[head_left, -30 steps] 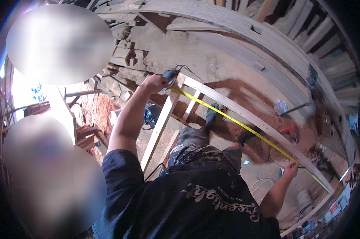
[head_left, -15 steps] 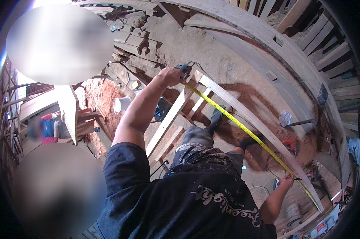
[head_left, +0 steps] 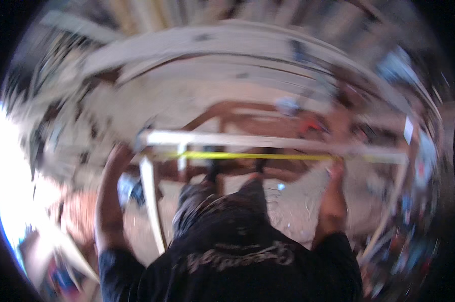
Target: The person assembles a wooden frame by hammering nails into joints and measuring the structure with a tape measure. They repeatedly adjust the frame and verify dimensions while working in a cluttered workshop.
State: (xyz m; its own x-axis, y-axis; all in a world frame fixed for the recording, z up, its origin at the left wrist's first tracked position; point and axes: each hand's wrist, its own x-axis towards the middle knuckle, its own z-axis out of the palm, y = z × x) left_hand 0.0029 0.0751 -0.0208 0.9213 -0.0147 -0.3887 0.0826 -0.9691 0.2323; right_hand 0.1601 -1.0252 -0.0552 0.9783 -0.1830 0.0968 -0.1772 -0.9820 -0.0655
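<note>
Motion smears the whole head view. A yellow tape measure [head_left: 268, 156] stretches left to right along the near side of a pale wooden beam [head_left: 227, 140], part of a wooden frame. My left hand [head_left: 120, 154] is at the beam's left end, closed at the tape's end there; what lies inside its fingers is hidden. A dark tool-like shape [head_left: 146, 128] blurs beside that corner. Farther along, my right hand [head_left: 336, 167] pinches the tape near the beam's right part. A paler strip continues past it toward the right corner.
Frame legs [head_left: 152, 201] run toward me on the left, and another slanting piece [head_left: 388, 216] on the right. Behind lies a long curved board [head_left: 212, 45]. A red tool [head_left: 312, 125] and a whitish bundle [head_left: 287, 104] are on the floor beyond the beam.
My view has swung round, so the beam and tape, slanting down to the right before, now lie nearly level. Both hands stay at the tape. The picture has become blurred.
</note>
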